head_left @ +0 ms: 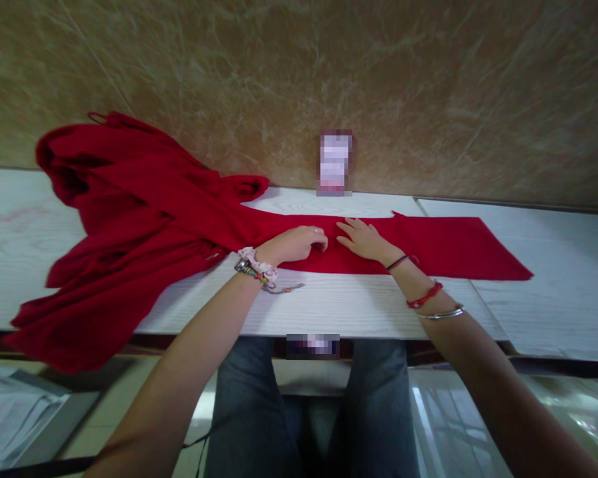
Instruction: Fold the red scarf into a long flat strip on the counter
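Observation:
A red cloth [453, 245] lies across the pale table, its right part flat in a long strip with a slanted right end. On the left the same cloth is bunched in folds, and part of it hangs over the front edge. My left hand [296, 244] rests on the flat strip with its fingers curled down; whether they pinch any fabric is hidden. Just to its right, my right hand [363, 239] lies palm down on the strip, fingers spread, holding nothing.
Behind the pale table [553, 305] stands a brown marbled wall [279, 79]. A blurred rectangular item [335, 162] is at the table's back edge. Below left, papers [14, 418] lie in a grey box. My legs are under the front edge.

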A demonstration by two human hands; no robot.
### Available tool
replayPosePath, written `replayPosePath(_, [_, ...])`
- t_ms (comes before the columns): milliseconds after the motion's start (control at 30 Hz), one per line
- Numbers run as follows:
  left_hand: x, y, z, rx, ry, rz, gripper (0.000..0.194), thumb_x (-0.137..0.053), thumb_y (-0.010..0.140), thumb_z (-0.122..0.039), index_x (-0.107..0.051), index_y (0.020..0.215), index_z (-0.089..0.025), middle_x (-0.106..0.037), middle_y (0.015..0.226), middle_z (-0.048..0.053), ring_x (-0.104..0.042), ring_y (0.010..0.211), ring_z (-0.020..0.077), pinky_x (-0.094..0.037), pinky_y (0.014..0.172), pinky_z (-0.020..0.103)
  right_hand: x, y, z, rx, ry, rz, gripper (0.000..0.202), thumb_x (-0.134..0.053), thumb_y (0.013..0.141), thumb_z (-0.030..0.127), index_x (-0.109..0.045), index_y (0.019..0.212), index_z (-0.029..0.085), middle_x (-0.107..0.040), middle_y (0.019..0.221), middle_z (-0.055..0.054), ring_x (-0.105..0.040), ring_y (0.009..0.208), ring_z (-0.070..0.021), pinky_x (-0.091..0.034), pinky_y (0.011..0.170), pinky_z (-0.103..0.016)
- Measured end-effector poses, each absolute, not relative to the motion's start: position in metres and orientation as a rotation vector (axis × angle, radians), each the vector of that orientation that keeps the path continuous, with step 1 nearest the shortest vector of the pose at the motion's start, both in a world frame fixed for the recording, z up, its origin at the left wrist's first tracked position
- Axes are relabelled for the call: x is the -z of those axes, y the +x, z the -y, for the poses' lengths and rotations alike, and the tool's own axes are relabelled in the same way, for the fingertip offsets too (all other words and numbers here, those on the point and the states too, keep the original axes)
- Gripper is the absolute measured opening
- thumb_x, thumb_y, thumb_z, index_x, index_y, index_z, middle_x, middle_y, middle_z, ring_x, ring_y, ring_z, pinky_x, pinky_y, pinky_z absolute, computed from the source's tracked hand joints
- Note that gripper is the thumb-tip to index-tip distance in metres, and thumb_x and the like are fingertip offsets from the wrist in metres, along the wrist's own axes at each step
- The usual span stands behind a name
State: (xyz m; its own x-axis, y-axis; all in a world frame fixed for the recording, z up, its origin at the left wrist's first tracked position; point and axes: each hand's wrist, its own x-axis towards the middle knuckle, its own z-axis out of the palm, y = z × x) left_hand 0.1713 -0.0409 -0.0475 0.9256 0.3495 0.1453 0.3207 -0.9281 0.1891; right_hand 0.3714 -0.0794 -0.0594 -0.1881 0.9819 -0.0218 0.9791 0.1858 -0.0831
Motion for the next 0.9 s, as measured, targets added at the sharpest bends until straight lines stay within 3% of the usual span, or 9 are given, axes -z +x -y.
replayPosePath(233, [0.032,0.123,0.019,0.002,2.927,-0.992,0.030,-0.042,0.065,-0.001,-0.065,0.072,-0.019,-0.065,0.079,0.001,-0.056,0.074,0.0140,-0.040,0.069,0.023,0.058,0.371,0.080,-0.121,-1.976,2.403,0.054,-0.030,0.094,0.042,-0.035,0.142,0.018,-0.028,0.151,-0.014,-0.025,0.137,-0.0304,-0.026,0.105,-0.058])
replayPosePath(333, [0.027,0.112,0.015,0.002,2.883,-1.157,0.030,-0.042,0.066,-0.001,-0.067,0.073,-0.016,-0.066,0.079,0.003,-0.056,0.075,0.0146,-0.041,0.070,0.023,0.057,0.371,0.080,-0.127,-1.978,2.405,0.054,-0.030,0.094,0.041,-0.034,0.142,0.017,-0.027,0.151,-0.014,-0.025,0.137,-0.0305,-0.026,0.106,-0.058])
replayPosePath(533, [0.035,0.154,0.036,-0.325,2.903,-0.761,0.050,-0.035,0.066,0.006,-0.068,0.095,-0.018,-0.064,0.103,0.003,-0.056,0.097,0.0122,-0.039,0.093,0.022,0.056,0.370,0.080,-0.130,-1.992,2.415,0.054,-0.029,0.094,0.041,-0.034,0.143,0.017,-0.027,0.151,-0.013,-0.024,0.138,-0.0299,-0.026,0.106,-0.058])
replayPosePath(700, [0.044,0.172,0.046,-0.180,2.910,-0.519,0.043,-0.037,0.066,0.004,-0.066,0.089,-0.018,-0.066,0.093,0.002,-0.058,0.089,0.0128,-0.042,0.084,0.022,0.057,0.371,0.080,-0.140,-1.999,2.403,0.054,-0.029,0.094,0.041,-0.033,0.143,0.018,-0.027,0.151,-0.013,-0.024,0.138,-0.0304,-0.026,0.106,-0.058])
replayPosePath(900, [0.028,0.128,0.029,0.131,2.796,-0.862,0.033,-0.039,0.060,0.000,-0.066,0.069,-0.018,-0.067,0.076,0.000,-0.058,0.072,0.0123,-0.042,0.069,0.021,0.056,0.371,0.081,-0.135,-1.989,2.409,0.054,-0.029,0.094,0.042,-0.034,0.143,0.018,-0.026,0.151,-0.013,-0.024,0.138,-0.0300,-0.026,0.106,-0.058])
